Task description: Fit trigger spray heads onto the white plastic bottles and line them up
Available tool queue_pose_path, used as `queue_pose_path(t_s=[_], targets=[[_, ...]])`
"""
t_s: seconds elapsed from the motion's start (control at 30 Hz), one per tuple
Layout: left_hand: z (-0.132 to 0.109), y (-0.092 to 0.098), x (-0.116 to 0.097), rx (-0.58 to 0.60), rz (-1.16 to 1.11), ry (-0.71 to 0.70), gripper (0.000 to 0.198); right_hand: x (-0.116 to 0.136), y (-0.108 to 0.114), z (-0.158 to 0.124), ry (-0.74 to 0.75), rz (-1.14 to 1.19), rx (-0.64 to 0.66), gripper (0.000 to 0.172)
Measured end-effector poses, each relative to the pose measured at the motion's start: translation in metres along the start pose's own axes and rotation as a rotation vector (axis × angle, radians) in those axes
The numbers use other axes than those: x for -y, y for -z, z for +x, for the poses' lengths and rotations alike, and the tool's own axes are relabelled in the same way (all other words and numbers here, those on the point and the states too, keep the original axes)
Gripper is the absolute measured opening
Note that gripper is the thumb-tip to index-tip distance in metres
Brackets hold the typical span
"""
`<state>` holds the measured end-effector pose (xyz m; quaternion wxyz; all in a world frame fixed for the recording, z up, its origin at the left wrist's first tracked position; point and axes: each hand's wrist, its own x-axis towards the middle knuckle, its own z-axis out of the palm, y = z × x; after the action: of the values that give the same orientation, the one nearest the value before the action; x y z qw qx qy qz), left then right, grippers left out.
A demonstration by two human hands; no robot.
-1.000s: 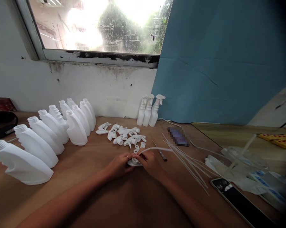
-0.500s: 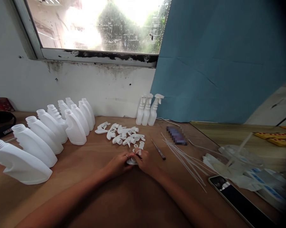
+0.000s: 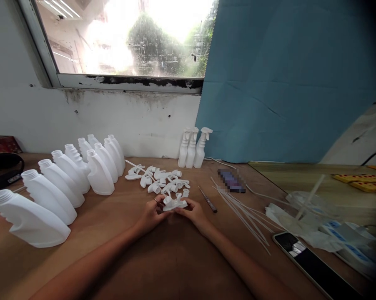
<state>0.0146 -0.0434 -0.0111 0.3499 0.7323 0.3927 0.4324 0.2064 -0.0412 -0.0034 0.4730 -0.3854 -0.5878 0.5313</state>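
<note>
Between my two hands is a white trigger spray head (image 3: 173, 203), lying sideways just above the tabletop. My left hand (image 3: 153, 213) grips its left end, a ring on one finger. The other end is pinched between thumb and fingers of my right hand (image 3: 192, 212). Right behind it sit small white plastic parts (image 3: 185, 193). A heap of white trigger spray heads (image 3: 163, 177) lies farther back, and a thin white tube (image 3: 137, 168) slants out over its left side. To the right of my right hand rests a slim screwdriver-like tool (image 3: 208, 201).
Several white open-necked bottles (image 3: 38, 221) stand in rows on the left. Three white spray bottles (image 3: 199, 152) with heads are against the wall. Long thin white tubes (image 3: 244, 214), a pixelated phone-like object (image 3: 231, 181), a phone (image 3: 313, 262) and crumpled clear plastic (image 3: 309, 208) occupy the right side.
My hands have moved apart to the two ends of the spray head, which now shows more fully. A thin white tube now sticks out from the heap. The camera view has tilted slightly up.
</note>
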Motion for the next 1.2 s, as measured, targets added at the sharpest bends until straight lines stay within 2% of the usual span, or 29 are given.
queue_pose_path(t_s=[0.1,0.17,0.23,0.3,0.37,0.43,0.5,0.57,0.63,0.7,0.8,0.87,0.93,1.07,1.2], targets=[[0.001,0.018,-0.001,-0.103,0.264,-0.202,0.056,0.003,0.004,0.0,0.004,0.228,-0.079,0.034],[0.002,0.046,0.0,-0.283,0.463,-0.316,0.051,0.007,0.012,0.002,0.014,0.348,-0.13,0.029],[0.004,0.083,0.004,-0.545,0.65,-0.355,0.043,0.01,0.022,0.005,0.012,0.436,-0.177,0.023],[0.006,0.122,0.011,-0.763,0.781,-0.288,0.048,0.01,0.033,0.009,-0.001,0.513,-0.217,0.02],[0.008,0.153,0.02,-0.948,0.85,-0.17,0.067,0.007,0.04,0.013,-0.031,0.571,-0.241,0.016],[0.009,0.17,0.03,-1.086,0.872,-0.048,0.085,0.004,0.043,0.016,-0.066,0.606,-0.255,0.013],[0.011,0.172,0.04,-1.141,0.83,0.098,0.095,0.002,0.043,0.017,-0.079,0.616,-0.258,0.012],[0.011,0.166,0.046,-1.128,0.755,0.231,0.094,0.004,0.043,0.017,-0.046,0.601,-0.258,0.012],[0.011,0.155,0.046,-1.076,0.733,0.254,0.089,0.01,0.044,0.015,0.019,0.561,-0.252,0.012],[0.009,0.144,0.039,-0.956,0.804,0.127,0.085,0.017,0.048,0.014,0.069,0.52,-0.246,0.013],[0.006,0.128,0.023,-0.692,0.958,-0.13,0.077,0.026,0.06,0.013,0.114,0.484,-0.281,0.014],[0.005,0.118,0.015,-0.553,1.022,-0.225,0.071,0.029,0.073,0.015,0.166,0.478,-0.358,0.013],[0.006,0.11,0.012,-0.467,1.052,-0.27,0.067,0.029,0.086,0.017,0.237,0.486,-0.457,0.013],[0.006,0.102,0.013,-0.395,1.074,-0.316,0.063,0.028,0.109,0.02,0.335,0.475,-0.609,0.015],[0.005,0.103,0.015,-0.397,1.101,-0.331,0.063,0.027,0.119,0.021,0.374,0.43,-0.661,0.017]])
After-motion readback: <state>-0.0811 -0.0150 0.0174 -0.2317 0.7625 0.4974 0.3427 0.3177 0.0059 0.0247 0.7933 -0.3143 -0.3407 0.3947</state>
